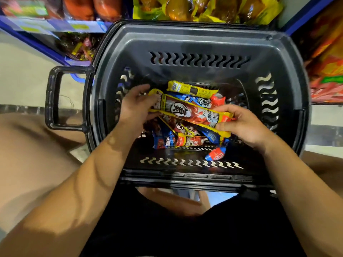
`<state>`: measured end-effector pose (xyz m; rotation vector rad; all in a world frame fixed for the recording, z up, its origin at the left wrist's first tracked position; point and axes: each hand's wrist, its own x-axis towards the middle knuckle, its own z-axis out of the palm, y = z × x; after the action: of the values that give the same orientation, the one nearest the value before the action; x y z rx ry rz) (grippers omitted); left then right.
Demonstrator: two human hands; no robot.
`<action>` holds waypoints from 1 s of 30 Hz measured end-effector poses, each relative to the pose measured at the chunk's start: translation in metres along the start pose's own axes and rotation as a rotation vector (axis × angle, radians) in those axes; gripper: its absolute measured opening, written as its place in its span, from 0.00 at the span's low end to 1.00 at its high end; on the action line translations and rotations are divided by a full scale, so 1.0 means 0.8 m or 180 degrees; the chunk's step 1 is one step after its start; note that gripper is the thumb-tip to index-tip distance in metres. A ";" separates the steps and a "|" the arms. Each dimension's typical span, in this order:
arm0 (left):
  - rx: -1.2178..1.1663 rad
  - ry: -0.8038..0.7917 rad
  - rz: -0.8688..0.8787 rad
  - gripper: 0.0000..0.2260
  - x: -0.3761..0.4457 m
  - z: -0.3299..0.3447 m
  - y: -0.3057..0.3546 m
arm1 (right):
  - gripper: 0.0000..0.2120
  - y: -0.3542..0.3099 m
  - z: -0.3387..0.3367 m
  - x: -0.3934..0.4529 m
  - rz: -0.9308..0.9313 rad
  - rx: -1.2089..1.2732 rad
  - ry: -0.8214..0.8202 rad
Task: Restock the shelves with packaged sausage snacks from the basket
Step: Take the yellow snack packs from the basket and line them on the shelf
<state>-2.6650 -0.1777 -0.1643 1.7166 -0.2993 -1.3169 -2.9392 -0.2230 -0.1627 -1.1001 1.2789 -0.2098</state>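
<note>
Both hands are in the basket (200,43): left hand (136,106) pinches the near-left end of a yellow pack (189,111), fingers curled round its edge, and right hand (241,125) pinches the opposite end, so the pack spans between them just above the pile (185,138) of loose blue and yellow packs. Best move, I think: gather a few same-colour packs under the left hand, square their ends, then lift straight up so nothing snags the rim. The shelf (55,26) sits beyond both hands, already stocked, so check for a gap first.
</note>
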 end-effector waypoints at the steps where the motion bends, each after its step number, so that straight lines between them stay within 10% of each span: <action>1: 0.0346 -0.0232 0.0021 0.17 0.000 -0.001 -0.002 | 0.24 0.001 -0.006 0.003 0.0035 -0.0050 -0.0044; 12: 0.1926 -0.2114 -0.0339 0.10 -0.016 -0.011 -0.024 | 0.20 -0.012 0.027 0.073 0.0209 0.1652 0.0438; 17: 0.1632 -0.1563 -0.0561 0.08 -0.012 -0.022 -0.045 | 0.15 0.017 0.035 0.088 0.0343 0.0685 0.0491; 21: 0.1209 -0.0756 -0.0766 0.07 -0.009 -0.028 -0.052 | 0.20 0.049 0.056 0.095 0.0521 -0.1374 -0.0447; 30: 0.0999 -0.0802 -0.0741 0.16 -0.008 -0.034 -0.053 | 0.28 0.085 0.081 0.115 0.0853 -0.2990 -0.1326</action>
<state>-2.6579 -0.1363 -0.1928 1.8869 -0.4830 -1.7368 -2.8827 -0.2157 -0.2811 -1.6161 1.1241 0.8655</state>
